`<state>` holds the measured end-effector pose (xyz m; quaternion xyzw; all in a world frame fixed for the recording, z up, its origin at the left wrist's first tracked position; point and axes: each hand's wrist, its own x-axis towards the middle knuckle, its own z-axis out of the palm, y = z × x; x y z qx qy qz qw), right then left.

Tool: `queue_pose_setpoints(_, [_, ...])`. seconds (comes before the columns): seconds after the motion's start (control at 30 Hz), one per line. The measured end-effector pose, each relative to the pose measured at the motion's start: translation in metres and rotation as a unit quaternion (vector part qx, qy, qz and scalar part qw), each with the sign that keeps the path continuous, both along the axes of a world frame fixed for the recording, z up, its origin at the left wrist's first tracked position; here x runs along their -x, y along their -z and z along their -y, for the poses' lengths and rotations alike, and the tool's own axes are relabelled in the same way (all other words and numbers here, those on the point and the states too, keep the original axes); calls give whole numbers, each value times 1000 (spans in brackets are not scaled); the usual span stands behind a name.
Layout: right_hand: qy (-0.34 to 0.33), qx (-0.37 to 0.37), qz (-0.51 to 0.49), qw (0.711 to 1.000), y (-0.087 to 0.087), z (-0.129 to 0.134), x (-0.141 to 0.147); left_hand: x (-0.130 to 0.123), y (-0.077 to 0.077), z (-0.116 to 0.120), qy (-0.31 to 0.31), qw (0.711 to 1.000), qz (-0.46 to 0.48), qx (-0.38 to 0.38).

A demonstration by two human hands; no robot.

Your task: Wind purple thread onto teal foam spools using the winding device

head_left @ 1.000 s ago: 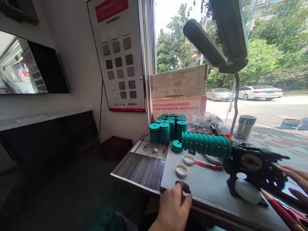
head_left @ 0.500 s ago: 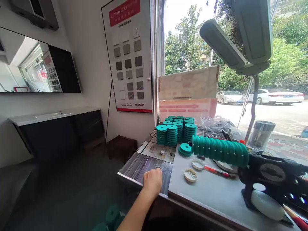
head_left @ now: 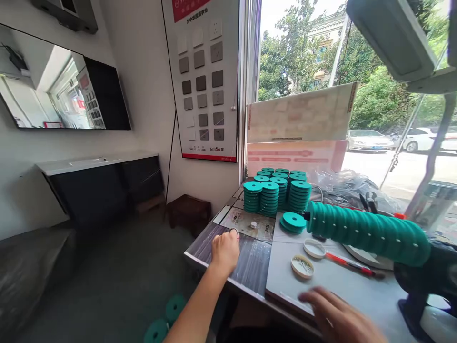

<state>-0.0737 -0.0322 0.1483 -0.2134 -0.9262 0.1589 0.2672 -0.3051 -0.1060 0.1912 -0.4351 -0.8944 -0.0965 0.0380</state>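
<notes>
Your left hand (head_left: 225,252) is at the front left of the wood-grain surface (head_left: 253,267). Its fingers are curled together, apparently on a small item (head_left: 233,231) too little exposed to identify. Your right hand (head_left: 341,317) is by the front edge of the grey board (head_left: 285,276); its fingers are extended and hold nothing visible, though blur hides their exact spacing.

The teal ribbed roll (head_left: 367,232) lies beyond your right hand, its long axis running left to right. Its free end is beside the low stack of teal discs (head_left: 293,222); its other end meets the black stand (head_left: 424,281). Your right hand is the nearer to the roll, and is apart from it. Between them are the small round dish (head_left: 302,267), near your right fingertips, and the red brush (head_left: 352,263).
</notes>
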Motion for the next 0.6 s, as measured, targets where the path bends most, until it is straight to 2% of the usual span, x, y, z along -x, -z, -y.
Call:
queue_pose_setpoints(0.07, [30,-18,4,999,-13,-19,55,2,3,1,3,1000,7,-3])
queue_pose_setpoints(0.17, [143,-83,-29,986,-34,-62,137,5,9,4,10,1000,27,-8])
queue_pose_setpoints(0.27, [201,-176,-7,964,-42,-102,196,13,15,3,19,997,69,-13])
queue_pose_setpoints(0.4, [206,-223,41,952,-39,-133,236,32,21,-7,37,993,110,-11])
queue_pose_setpoints(0.6, [196,-213,60,955,-44,-153,262,60,27,-15,48,993,106,-1])
